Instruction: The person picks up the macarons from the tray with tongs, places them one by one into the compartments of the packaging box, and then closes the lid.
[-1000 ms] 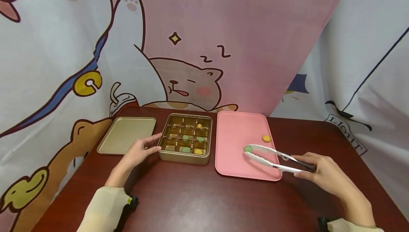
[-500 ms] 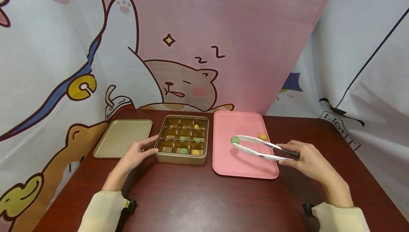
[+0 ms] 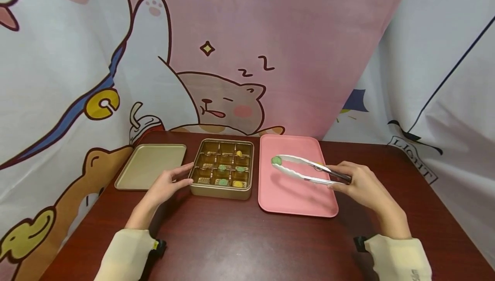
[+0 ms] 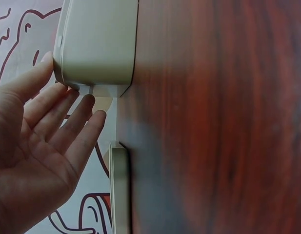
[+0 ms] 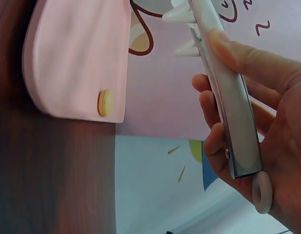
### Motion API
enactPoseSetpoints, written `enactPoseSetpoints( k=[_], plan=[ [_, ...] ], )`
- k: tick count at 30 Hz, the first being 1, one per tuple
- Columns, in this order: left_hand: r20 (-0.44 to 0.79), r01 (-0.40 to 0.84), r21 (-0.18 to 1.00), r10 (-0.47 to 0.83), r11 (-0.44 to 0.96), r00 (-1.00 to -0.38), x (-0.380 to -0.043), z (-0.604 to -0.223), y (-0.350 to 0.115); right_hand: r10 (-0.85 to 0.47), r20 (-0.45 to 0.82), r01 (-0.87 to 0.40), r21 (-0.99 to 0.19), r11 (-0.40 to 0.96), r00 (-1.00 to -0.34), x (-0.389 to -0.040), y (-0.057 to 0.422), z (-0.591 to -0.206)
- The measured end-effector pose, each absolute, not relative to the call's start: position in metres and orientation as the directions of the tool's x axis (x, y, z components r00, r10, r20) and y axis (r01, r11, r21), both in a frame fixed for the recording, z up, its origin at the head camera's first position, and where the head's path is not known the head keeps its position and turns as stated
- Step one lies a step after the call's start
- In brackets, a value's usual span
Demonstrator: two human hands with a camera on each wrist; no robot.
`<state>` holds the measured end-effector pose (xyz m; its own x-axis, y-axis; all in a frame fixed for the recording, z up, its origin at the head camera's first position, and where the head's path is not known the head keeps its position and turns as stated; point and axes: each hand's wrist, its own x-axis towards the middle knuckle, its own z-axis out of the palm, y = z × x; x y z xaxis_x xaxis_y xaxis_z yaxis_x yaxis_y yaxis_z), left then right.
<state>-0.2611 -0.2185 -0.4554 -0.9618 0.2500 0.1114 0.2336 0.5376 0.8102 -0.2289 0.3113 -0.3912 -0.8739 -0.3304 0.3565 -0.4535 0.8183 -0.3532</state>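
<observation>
My left hand (image 3: pixel 165 185) touches the left side of a gold tin box (image 3: pixel 222 192) near its front corner. In the left wrist view the thumb lies at the box rim and the fingers reach along its side, nearly straight. The box has a divided insert; green and yellow macarons sit in several compartments. My right hand (image 3: pixel 357 182) grips metal tongs (image 5: pixel 233 112) with white tips. A green macaron (image 3: pixel 276 160) is pinched at the tips, above the pink tray (image 3: pixel 270 197). A yellow macaron (image 5: pixel 105 102) lies at the tray's right edge, partly hidden behind the tongs in the head view.
A flat gold lid (image 3: pixel 151 167) lies left of the box. All stand on a dark red-brown wooden table (image 3: pixel 232 238). Behind the table hangs a cloth (image 3: pixel 317 57) with cartoon animals. The pink tray lies just right of the box.
The right hand has moved left and away from me, carrying the green macaron in the tongs across the pink tray towards the box. The left hand has stayed at the box.
</observation>
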Motion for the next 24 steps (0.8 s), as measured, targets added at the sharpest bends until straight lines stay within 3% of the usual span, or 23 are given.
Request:
enactPoseSetpoints(
  k=[24],
  plan=[
    [0.119, 0.238, 0.799, 0.243, 0.553, -0.963, -0.261, -0.453, -0.217, -0.315, 0.309, -0.429, -0.439, 0.789, -0.897, -0.262, 0.244, -0.393]
  ],
)
